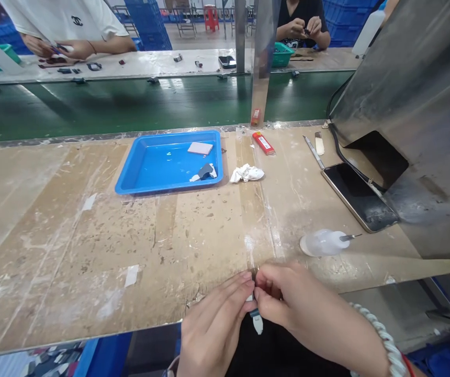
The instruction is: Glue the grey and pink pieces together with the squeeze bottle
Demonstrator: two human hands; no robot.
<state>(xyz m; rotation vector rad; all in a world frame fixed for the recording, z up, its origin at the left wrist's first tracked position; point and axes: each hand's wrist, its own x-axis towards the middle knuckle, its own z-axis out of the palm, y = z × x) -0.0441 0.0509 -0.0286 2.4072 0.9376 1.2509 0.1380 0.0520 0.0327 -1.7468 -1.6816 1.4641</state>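
Observation:
My left hand [213, 322] and my right hand [291, 303] meet at the near edge of the worn wooden workbench [52, 235]. Together their fingertips pinch a small white and blue part [255, 317], most of it hidden between the fingers. A beaded bracelet [382, 335] circles my right wrist. A small clear bottle with a needle tip [323, 242] lies on its side just beyond my right hand.
A blue tray [142, 175] holds a pale flat piece [200, 148] and a small dark part [205, 172]. Beside it lie a crumpled white cloth [247, 173], a red lighter [263, 143] and a phone [360, 196]. A metal housing [417, 104] fills the right. Two people work across a green conveyor [131, 102].

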